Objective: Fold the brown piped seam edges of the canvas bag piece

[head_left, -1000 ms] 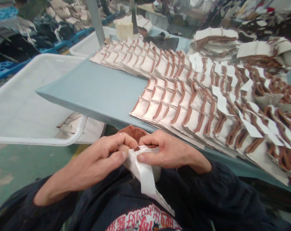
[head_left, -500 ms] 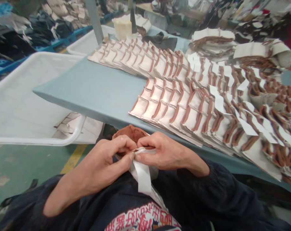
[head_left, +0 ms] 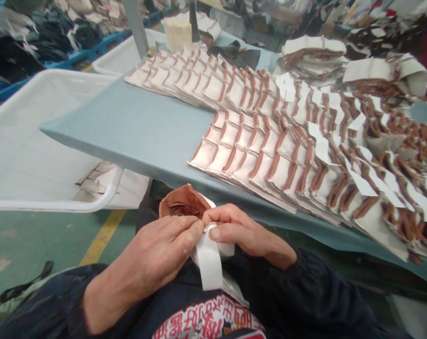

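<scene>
We've just got one head cam, aimed forward and down, pretty close above our bare left hand [head_left: 160, 249] and bare right hand [head_left: 243, 230].

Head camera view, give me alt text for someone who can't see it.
A person's left hand and right hand hold a brown-and-white cloth piece, with a white strip hanging down between them. Beyond, brown-edged white pieces overlap in rows on a blue table, with a white tub at left.

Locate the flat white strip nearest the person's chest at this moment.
In the head view, the flat white strip hangs at lower centre between the left hand and right hand, ending just above the red-and-white lettering on the dark clothing.
</scene>
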`<state>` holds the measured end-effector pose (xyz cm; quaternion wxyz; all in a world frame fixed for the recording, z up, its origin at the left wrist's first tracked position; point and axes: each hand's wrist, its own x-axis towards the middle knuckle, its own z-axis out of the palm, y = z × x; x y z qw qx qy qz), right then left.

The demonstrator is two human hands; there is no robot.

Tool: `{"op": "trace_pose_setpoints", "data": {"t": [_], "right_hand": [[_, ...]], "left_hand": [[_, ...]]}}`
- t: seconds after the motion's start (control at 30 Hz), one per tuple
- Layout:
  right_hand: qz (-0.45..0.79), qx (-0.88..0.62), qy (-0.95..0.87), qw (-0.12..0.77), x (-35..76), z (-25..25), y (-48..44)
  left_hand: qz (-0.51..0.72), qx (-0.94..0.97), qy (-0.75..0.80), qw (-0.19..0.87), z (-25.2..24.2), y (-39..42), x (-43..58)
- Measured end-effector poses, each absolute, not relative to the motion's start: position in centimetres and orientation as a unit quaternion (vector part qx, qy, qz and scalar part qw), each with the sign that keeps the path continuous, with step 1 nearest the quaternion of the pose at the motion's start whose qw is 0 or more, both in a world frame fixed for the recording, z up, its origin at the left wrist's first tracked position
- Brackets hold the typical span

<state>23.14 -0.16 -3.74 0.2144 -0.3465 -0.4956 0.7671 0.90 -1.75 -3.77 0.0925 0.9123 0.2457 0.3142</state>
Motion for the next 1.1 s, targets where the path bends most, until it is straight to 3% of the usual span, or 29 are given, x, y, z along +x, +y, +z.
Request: {"op": "trace_pose_setpoints", "data": {"t": [0.13,0.3,0.5,0.6,0.83,0.93,1.1], "right_hand": [[0.769,-0.356,-0.457,0.268,22.6,-4.7,-0.8],[0.776,-0.408,-0.397,0.274,21.2,-5.5,-1.1],[0.778,-0.368,-0.452,0.234,23.0,-3.8,-1.1],[0.721,-0.364,-0.548,0.217,24.2,-1.9,-1.2],[0.532,-0.350,-0.729,0.251,24.5,-0.7,-1.2],[0.511,-0.341,-0.736,0.283,24.2,-1.1,-1.6],[0.589,-0.317,-0.654,0.353,23.0,-2.0,-2.8]], "left_hand": [[0.316,0.913,0.253,0.056,-4.5,-2.2,0.8],[0.330,0.900,0.277,0.066,-6.2,-2.6,0.5],[0.375,0.857,0.292,0.198,-5.4,-3.6,0.3],[0.370,0.829,0.320,0.271,-3.6,-3.4,0.3],[0.208,0.827,0.313,0.419,-0.4,-1.0,0.6],[0.202,0.844,0.287,0.406,-0.6,-0.8,1.0],[0.282,0.861,0.237,0.349,-2.4,-1.0,1.5]]}}
